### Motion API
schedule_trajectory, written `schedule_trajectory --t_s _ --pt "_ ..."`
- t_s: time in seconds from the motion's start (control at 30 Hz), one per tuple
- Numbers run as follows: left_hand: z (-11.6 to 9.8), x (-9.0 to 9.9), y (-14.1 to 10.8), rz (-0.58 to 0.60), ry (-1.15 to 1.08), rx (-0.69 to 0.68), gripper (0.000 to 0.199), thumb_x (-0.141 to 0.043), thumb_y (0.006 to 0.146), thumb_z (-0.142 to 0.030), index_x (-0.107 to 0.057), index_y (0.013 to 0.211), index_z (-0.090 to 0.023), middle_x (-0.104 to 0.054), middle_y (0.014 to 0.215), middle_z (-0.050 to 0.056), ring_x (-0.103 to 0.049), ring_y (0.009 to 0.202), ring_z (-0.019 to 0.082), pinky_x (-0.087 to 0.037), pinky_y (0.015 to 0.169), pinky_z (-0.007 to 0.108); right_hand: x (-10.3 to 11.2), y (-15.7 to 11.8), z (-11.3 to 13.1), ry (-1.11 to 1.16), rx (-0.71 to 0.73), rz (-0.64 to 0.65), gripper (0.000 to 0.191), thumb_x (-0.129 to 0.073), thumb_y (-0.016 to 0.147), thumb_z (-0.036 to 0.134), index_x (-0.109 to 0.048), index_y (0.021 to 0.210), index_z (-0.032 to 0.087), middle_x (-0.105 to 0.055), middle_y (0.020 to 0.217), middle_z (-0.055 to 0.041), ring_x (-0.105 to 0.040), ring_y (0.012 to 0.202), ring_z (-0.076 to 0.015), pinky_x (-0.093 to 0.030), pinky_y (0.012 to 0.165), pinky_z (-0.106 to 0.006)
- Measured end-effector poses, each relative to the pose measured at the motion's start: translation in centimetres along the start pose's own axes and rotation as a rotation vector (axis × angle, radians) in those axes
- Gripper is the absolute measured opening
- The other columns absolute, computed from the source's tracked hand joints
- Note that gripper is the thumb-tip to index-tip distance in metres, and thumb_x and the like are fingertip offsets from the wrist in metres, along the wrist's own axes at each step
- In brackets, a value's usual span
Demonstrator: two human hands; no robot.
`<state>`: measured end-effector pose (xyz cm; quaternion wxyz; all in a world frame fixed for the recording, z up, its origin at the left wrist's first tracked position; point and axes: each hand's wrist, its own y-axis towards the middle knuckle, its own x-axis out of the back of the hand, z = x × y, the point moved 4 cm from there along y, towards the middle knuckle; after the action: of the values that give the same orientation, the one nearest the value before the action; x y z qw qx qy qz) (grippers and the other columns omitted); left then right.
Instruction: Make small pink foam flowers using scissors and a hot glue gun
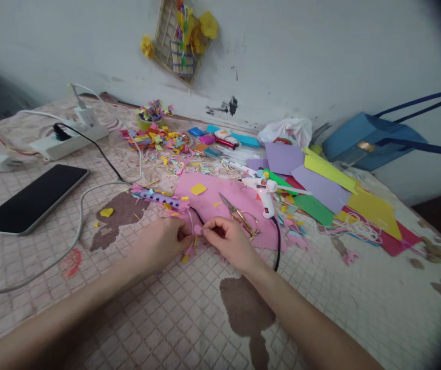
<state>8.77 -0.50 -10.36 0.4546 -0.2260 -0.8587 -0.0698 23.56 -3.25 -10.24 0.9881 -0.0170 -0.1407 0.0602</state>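
My left hand and my right hand meet at the near edge of a pink sheet. Between their pinched fingertips is a small pink piece of paper. A thin pale string rises beside my left fingers; whether they grip it is unclear. Just beyond my left hand lies a purple dotted strip with coloured bits at its ends. Gold-handled scissors rest on the sheet beyond my right hand. A white hot glue gun stands further right, its cord running toward my right forearm.
A tablet and a power strip with cords occupy the left. Coloured paper sheets, tangled white string and a blue bag are on the right. Cut paper pieces and a small decorated pot sit toward the wall.
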Motion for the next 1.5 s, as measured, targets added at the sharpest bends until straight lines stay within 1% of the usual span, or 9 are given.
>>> schedule_trajectory --t_s 0.2,0.37,0.73,0.9,1.07,1.27,1.33,1.37,1.5 --pt "-0.3 0.9 -0.1 0.008 -0.148 -0.054 0.015 -0.053 0.075 -0.027 -0.057 0.063 -0.018 -0.055 0.055 -0.003 -0.048 0.050 0.012 -0.031 0.046 0.022 0.2 0.1 0.3 -0.019 0.008 0.023 0.010 -0.054 0.078 0.021 -0.058 0.070 0.016 -0.055 0.064 0.0015 -0.049 0.057 -0.0102 -0.039 0.053 -0.021" --pt "-0.8 1.8 0.1 0.084 -0.426 -0.093 0.020 -0.054 0.080 -0.035 -0.060 0.076 -0.016 -0.058 0.064 -0.002 -0.053 0.059 0.013 -0.041 0.055 0.022 0.2 0.4 0.8 -0.047 0.039 0.051 0.008 -0.054 0.077 0.018 -0.059 0.071 0.015 -0.054 0.063 0.0021 -0.047 0.055 -0.0099 -0.037 0.052 -0.021" --pt "-0.4 1.6 0.2 0.091 -0.453 -0.049 0.020 -0.053 0.079 -0.030 -0.060 0.069 -0.015 -0.053 0.059 -0.003 -0.046 0.054 0.011 -0.036 0.050 0.020 -0.2 0.2 0.7 -0.104 0.087 0.061 0.009 -0.052 0.078 0.018 -0.058 0.072 0.016 -0.055 0.066 0.0015 -0.049 0.059 -0.0112 -0.040 0.056 -0.022" --pt "-0.4 2.3 0.0 0.070 -0.471 -0.024 0.017 -0.055 0.077 -0.029 -0.060 0.068 -0.016 -0.052 0.057 -0.004 -0.046 0.052 0.011 -0.035 0.047 0.020 0.6 0.1 1.5 -0.144 0.117 -0.002 0.011 -0.049 0.082 0.020 -0.058 0.076 0.017 -0.058 0.073 -0.0006 -0.052 0.066 -0.0130 -0.041 0.058 -0.023" --pt "0.2 2.7 0.0 0.050 -0.551 0.008 0.016 -0.056 0.075 -0.029 -0.060 0.068 -0.016 -0.052 0.057 -0.004 -0.048 0.052 0.011 -0.036 0.047 0.019 4.3 -2.1 2.2 -0.309 0.216 -0.202 0.011 -0.049 0.084 0.022 -0.057 0.078 0.018 -0.057 0.075 -0.0013 -0.053 0.066 -0.0142 -0.041 0.057 -0.023" --pt "0.3 2.6 -0.1 0.011 -0.573 0.011 0.016 -0.057 0.076 -0.031 -0.061 0.071 -0.017 -0.054 0.058 -0.003 -0.050 0.052 0.011 -0.037 0.044 0.019 13.3 -5.0 0.2 -0.602 0.228 -0.804 0.018 -0.057 0.080 0.035 -0.052 0.082 0.019 -0.053 0.077 -0.0030 -0.051 0.066 -0.0167 -0.041 0.057 -0.027" --pt "0.0 2.6 -0.2 -0.009 -0.555 -0.017 0.016 -0.057 0.077 -0.032 -0.061 0.071 -0.017 -0.056 0.060 -0.003 -0.052 0.054 0.012 -0.040 0.047 0.020 15.2 -3.9 -0.8 -0.715 0.221 -0.790 0.035 -0.062 0.072 0.040 -0.053 0.095 0.016 -0.054 0.089 -0.0082 -0.053 0.078 -0.0215 -0.043 0.063 -0.032" --pt "-0.2 2.7 -0.2 -0.026 -0.541 -0.036 0.017 -0.056 0.078 -0.032 -0.061 0.071 -0.017 -0.057 0.061 -0.002 -0.053 0.056 0.013 -0.042 0.049 0.021 15.6 -2.9 -1.3 -0.761 0.199 -0.705 0.040 -0.063 0.071 0.041 -0.053 0.099 0.015 -0.055 0.093 -0.0102 -0.052 0.081 -0.0227 -0.043 0.068 -0.035" --pt "-0.9 3.2 -0.7 -0.160 -0.414 -0.131 0.013 -0.052 0.082 -0.028 -0.057 0.075 -0.018 -0.060 0.068 -0.001 -0.056 0.062 0.014 -0.045 0.056 0.024 15.6 0.9 -2.5 -0.758 0.187 -0.526 0.026 -0.062 0.069 0.036 -0.059 0.085 0.016 -0.061 0.078 -0.0059 -0.055 0.071 -0.0211 -0.042 0.067 -0.033"
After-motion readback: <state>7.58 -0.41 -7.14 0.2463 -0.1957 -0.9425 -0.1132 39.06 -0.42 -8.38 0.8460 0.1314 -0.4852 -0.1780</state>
